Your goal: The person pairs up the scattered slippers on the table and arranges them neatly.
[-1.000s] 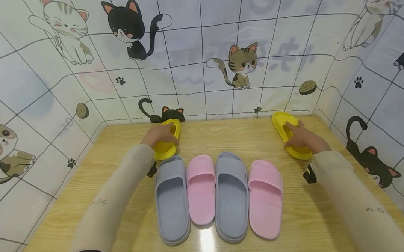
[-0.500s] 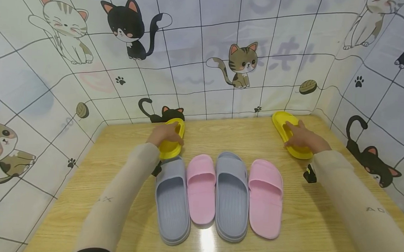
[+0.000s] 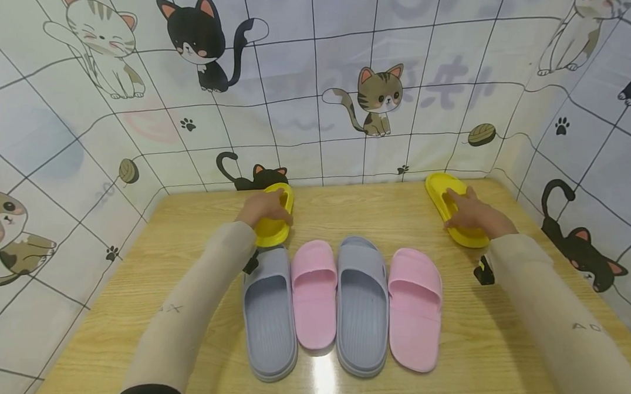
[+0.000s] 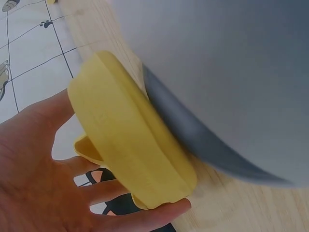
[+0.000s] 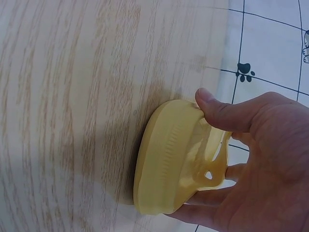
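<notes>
My left hand point(image 3: 262, 207) grips a small yellow slipper point(image 3: 272, 237) across its width, behind the left grey slipper. In the left wrist view the thumb is on one edge of that yellow slipper point(image 4: 128, 135) and the fingers reach along the other, close beside a large grey slipper point(image 4: 227, 87). At the back right of the table, my right hand point(image 3: 475, 214) holds the other yellow slipper point(image 3: 443, 188), which lies slanted. The right wrist view has its thumb on one end of the slipper point(image 5: 164, 159) and its fingers around the far side; the sole's edge is at the wood.
In a row at the table's middle lie a grey slipper point(image 3: 270, 330), a pink one point(image 3: 314, 314), another grey one point(image 3: 363, 322) and another pink one point(image 3: 414, 330). Cloth walls point(image 3: 318, 132) printed with cats stand around the wooden table point(image 3: 204, 333).
My left hand has moved a little to the right and slightly back with its yellow slipper. The right hand and its slipper have stayed in place.
</notes>
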Demonstrator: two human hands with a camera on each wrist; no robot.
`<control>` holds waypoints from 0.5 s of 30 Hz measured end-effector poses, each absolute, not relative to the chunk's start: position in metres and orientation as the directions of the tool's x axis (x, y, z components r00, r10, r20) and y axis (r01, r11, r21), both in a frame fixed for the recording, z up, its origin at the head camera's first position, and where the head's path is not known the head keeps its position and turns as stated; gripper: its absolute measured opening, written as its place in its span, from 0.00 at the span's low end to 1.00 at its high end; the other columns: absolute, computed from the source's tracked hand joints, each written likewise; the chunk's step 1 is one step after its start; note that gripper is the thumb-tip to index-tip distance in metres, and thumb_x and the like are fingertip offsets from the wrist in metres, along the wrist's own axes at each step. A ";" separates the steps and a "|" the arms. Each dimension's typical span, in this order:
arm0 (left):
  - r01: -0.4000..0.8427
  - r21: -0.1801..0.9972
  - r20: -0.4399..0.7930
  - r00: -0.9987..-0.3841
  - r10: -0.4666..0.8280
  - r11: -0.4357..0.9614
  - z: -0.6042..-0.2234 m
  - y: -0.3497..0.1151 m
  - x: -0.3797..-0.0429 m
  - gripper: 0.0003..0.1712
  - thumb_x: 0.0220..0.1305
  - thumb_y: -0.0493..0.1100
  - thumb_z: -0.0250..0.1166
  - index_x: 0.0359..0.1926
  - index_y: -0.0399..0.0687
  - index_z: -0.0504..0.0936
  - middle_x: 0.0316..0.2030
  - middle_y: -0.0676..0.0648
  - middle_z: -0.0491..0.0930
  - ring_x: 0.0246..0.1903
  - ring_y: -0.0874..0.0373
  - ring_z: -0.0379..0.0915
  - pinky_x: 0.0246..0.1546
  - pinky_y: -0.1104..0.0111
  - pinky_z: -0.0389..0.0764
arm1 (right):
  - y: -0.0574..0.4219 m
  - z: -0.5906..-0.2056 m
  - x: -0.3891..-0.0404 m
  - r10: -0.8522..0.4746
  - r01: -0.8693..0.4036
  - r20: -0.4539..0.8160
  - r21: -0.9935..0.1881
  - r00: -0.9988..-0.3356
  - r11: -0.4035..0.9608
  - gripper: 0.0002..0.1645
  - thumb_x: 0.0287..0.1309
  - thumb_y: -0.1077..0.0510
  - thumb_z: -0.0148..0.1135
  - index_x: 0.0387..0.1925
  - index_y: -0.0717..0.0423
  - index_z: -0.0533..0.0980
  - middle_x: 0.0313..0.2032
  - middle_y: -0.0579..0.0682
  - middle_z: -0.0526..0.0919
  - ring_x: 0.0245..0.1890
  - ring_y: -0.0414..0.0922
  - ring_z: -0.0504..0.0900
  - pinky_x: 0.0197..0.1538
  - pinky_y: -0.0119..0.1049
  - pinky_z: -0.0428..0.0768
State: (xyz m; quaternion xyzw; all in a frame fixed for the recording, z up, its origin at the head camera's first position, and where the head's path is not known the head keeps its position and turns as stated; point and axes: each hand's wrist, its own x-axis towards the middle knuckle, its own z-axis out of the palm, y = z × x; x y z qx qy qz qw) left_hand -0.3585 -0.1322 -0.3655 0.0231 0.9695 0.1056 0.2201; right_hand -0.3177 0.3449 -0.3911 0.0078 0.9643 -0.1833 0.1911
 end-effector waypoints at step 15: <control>0.008 0.216 -0.427 -0.898 0.101 0.976 -0.367 -0.120 -0.362 0.58 0.62 0.61 0.67 0.84 0.57 0.45 0.82 0.39 0.51 0.77 0.37 0.53 0.79 0.45 0.57 | 0.344 -0.392 -0.320 -0.049 0.111 -0.391 -0.376 -0.919 0.920 0.60 0.69 0.50 0.62 0.82 0.54 0.30 0.74 0.77 0.16 0.70 0.89 0.39 0.68 0.83 0.48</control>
